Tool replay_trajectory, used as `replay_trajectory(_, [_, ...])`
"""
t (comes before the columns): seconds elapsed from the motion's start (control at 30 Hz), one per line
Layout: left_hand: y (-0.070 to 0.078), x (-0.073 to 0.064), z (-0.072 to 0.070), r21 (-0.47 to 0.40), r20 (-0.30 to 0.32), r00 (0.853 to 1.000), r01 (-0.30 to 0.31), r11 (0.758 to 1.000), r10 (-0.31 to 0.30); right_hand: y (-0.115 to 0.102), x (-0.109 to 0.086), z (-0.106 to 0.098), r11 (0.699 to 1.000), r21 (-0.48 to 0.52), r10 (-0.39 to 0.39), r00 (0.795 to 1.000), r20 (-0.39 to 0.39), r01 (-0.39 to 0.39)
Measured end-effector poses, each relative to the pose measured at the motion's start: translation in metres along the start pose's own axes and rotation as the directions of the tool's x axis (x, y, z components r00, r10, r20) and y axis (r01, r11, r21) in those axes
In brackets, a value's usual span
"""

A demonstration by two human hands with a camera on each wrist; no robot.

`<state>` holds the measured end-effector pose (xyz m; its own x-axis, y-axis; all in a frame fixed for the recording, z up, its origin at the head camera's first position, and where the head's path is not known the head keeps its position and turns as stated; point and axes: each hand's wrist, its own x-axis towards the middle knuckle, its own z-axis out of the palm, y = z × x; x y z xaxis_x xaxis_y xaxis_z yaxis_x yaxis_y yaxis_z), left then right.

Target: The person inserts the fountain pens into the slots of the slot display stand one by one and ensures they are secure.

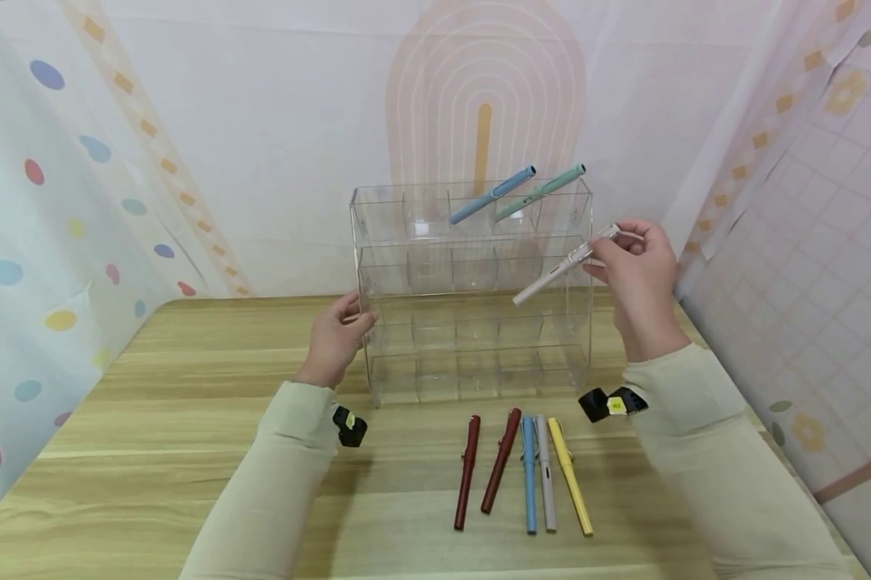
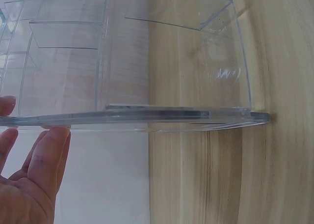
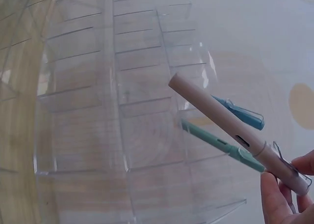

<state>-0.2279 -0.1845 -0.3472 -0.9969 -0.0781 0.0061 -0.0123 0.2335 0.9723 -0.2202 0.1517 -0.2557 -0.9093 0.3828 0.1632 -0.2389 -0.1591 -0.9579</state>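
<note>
While gripping a clear rack [image 1: 479, 373] with the left hand [image 1: 339, 334], pinches a pale pen [image 1: 553, 275] by its clipped end with the right hand [image 1: 641, 262], before the rack, slanted, pointing plain-end down-left. Beyond, blue pen [image 1: 493, 196] and green pen [image 1: 540, 194] (leaning in the top tier); nearer, five pens [image 1: 546, 475] on the bench [image 1: 188, 451]; behind, printed backdrop [image 1: 275, 121].

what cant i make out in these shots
Right wrist: the blue pen, lower end hidden behind the held pen.
Right wrist: the right hand, cut off by the frame edges.
Left wrist: the left hand, cut off by the frame edges.
Head: lettering on the yellow sticker at the right wrist, too small.
</note>
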Motion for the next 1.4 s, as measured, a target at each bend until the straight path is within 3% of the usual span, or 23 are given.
replay_trajectory(0.4, [-0.003, 0.003, 0.002, -0.014, 0.001, 1.0, 0.003, 1.0, -0.003, -0.011, 0.013, 0.03, 0.996, 0.068, -0.048, 0.997, -0.055, 0.052])
replay_trajectory(0.63, [-0.003, 0.004, 0.004, -0.014, 0.001, 1.0, 0.004, 1.0, -0.004, -0.01, 0.018, 0.043, 0.994, 0.108, -0.015, 0.998, -0.067, 0.022])
replay_trajectory(1.07, [-0.005, 0.006, 0.002, -0.005, 0.01, 1.0, -0.004, 1.0, 0.005, 0.018, 0.016, 0.066, 0.999, 0.028, -0.021, 0.998, -0.06, 0.023])
replay_trajectory(1.4, [-0.004, 0.004, 0.001, -0.007, 0.014, 1.0, -0.006, 1.0, 0.006, 0.037, 0.012, 0.071, 0.999, -0.038, -0.006, 1.0, -0.024, 0.005])
